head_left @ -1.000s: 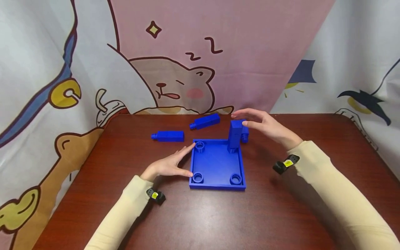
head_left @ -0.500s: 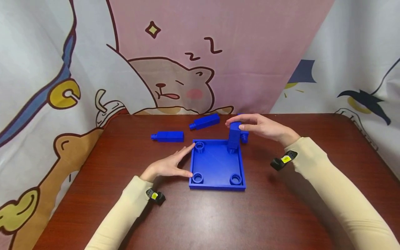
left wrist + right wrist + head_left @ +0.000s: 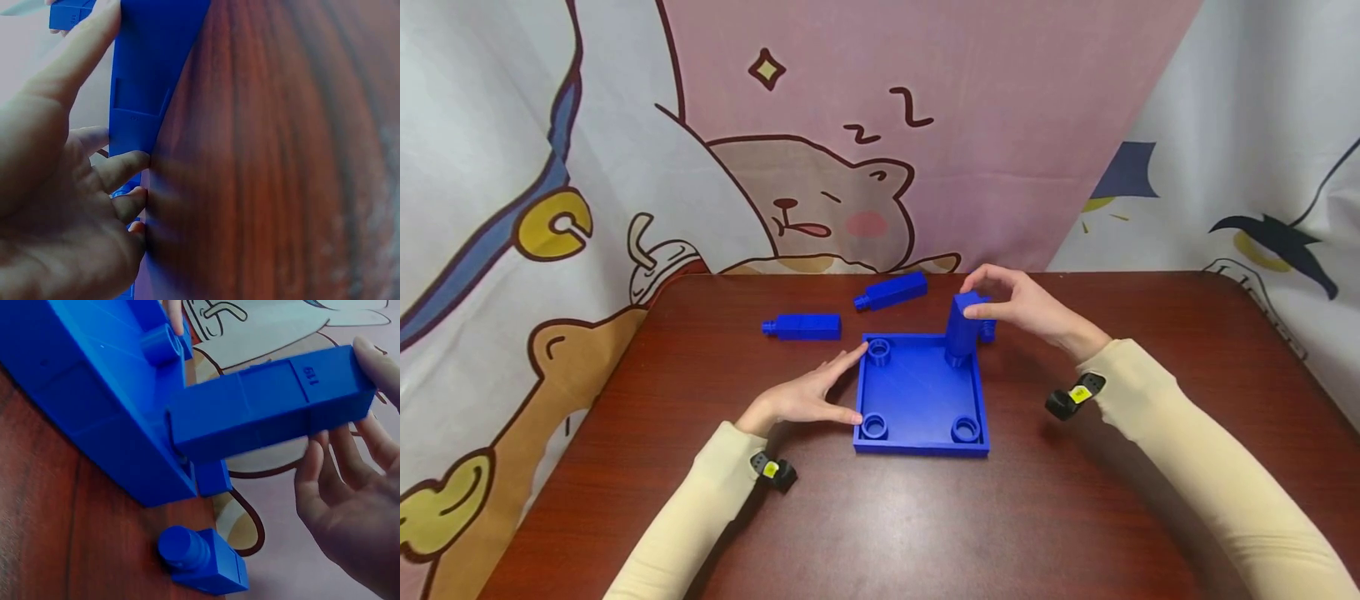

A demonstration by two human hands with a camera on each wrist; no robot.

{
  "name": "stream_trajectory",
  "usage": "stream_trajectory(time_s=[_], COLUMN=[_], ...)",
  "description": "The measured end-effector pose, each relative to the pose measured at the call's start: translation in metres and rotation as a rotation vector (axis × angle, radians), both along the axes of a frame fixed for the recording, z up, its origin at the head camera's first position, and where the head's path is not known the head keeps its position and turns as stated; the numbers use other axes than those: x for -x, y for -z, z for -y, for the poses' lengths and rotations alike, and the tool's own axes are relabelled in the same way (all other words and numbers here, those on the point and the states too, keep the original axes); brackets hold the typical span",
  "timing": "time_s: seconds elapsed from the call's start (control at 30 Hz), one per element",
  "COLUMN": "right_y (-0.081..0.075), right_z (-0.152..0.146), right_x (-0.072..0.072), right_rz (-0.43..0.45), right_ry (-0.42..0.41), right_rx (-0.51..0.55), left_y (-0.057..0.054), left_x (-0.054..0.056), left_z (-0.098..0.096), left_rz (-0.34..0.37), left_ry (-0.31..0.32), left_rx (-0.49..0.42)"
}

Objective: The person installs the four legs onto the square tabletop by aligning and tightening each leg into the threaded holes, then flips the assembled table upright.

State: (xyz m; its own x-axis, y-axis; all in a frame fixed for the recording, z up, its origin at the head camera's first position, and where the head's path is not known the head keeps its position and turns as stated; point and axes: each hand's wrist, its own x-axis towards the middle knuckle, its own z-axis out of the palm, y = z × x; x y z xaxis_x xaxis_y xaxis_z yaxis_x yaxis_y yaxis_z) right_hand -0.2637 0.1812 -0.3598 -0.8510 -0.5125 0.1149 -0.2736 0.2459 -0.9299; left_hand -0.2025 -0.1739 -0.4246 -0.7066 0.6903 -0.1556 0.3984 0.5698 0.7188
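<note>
A blue square tabletop with a raised rim (image 3: 917, 392) lies on the brown table, its round corner sockets facing up. A square blue table leg (image 3: 962, 329) stands upright at its far right corner, its lower end in the socket there. My right hand (image 3: 1033, 310) pinches the top of this leg between thumb and fingers; the number 119 shows on its side in the right wrist view. My left hand (image 3: 805, 396) is spread against the tabletop's left rim, thumb and forefinger straight and touching it. In the left wrist view, the other fingertips lie along the rim's outer side.
Two loose blue legs with threaded ends lie beyond the tabletop, one left (image 3: 808, 327) and one farther back (image 3: 891, 292). Another loose leg (image 3: 206, 559) lies just right of the upright one, partly hidden in the head view. A patterned cloth (image 3: 1000, 125) hangs behind the table.
My right hand came down onto the upright leg's top, and its fingers have bent around it. The leg has turned a little in its corner. My left hand has stayed still.
</note>
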Motion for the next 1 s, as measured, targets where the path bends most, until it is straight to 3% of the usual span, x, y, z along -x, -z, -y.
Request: stream_trajectory(time_s=[0.3,0.47,0.63,0.83,1.0], right_y=[0.004,0.004,0.0,-0.004,-0.002], right_z=[0.01,0.011,0.004,-0.012,-0.019], right_x=[-0.01,-0.011,-0.008,0.001,0.004], right_rz=[-0.068,-0.088,-0.088,-0.037,-0.01], right_ry=[0.139,0.143,0.037,-0.195,-0.344], right_rx=[0.032,0.046,0.055,0.058,-0.014], left_y=[0.0,0.0,0.0,-0.001,-0.001], left_x=[0.001,0.001,0.001,0.001,0.0], left_z=[0.0,0.0,0.0,0.0,0.0], left_rz=[-0.004,-0.006,-0.006,-0.007,0.0], left_ry=[0.004,0.007,0.007,0.01,0.008], left_rx=[-0.002,-0.004,-0.003,-0.003,0.006])
